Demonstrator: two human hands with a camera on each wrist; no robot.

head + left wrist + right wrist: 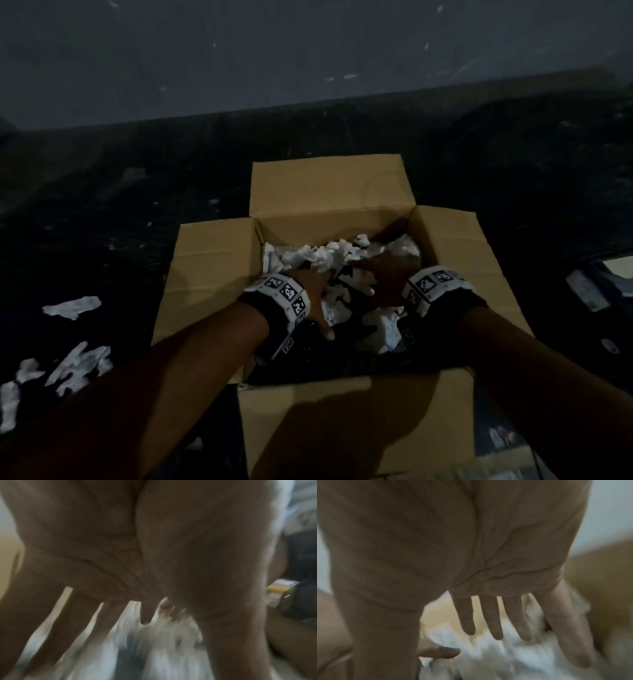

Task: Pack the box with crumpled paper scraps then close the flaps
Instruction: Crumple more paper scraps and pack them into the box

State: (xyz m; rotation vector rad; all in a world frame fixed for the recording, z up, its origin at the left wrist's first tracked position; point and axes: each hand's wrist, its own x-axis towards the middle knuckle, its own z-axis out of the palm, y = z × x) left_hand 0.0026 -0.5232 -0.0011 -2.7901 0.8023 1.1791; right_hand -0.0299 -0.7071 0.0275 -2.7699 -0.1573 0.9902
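Observation:
A brown cardboard box stands on the dark floor with all its flaps folded outward. White crumpled paper scraps lie inside it. My left hand reaches into the box's left half with straight spread fingers pressing down on the scraps. My right hand lies flat on the scraps in the right half. In the left wrist view my left hand shows splayed fingers over blurred white paper. In the right wrist view my right hand has straight fingers above the paper.
Loose white paper scraps lie on the dark floor left of the box, with more nearer me. A grey wall rises behind. Some pale objects sit at the right edge.

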